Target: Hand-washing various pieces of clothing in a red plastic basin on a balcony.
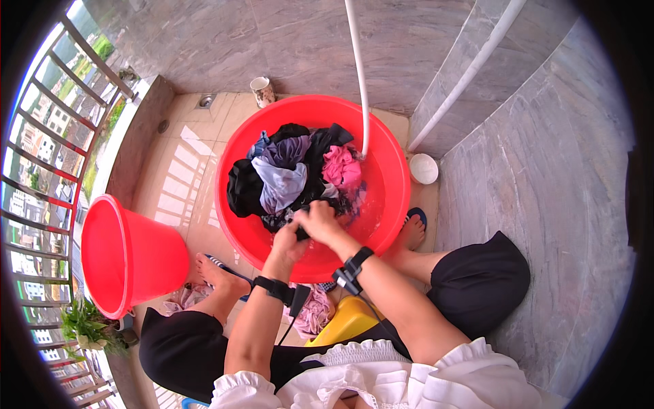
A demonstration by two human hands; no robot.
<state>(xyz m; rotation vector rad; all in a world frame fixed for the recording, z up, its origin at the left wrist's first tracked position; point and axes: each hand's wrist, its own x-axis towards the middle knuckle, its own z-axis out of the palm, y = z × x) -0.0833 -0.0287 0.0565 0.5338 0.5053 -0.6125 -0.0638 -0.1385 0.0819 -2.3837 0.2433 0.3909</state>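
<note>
A large red plastic basin [388,204] stands on the floor before me, holding water and a heap of clothes. At the basin's near side, my left hand [289,241] and my right hand [320,222] meet on a piece of black cloth [302,233], mostly covered by my fingers. Just beyond them lie a light blue garment [281,181], a dark purple one [287,152] and a black one [243,189]. To the right in the heap is a bright pink garment [341,167]. A white hose [358,76] reaches down into the basin beside it.
A red bucket [153,250] lies tipped at left, near a potted plant [89,322] and railing [56,199]. Pink cloth [311,312] and a yellow plastic object [340,322] are below my arms. A white bowl [424,168] and a cup [262,92] stand beyond the basin.
</note>
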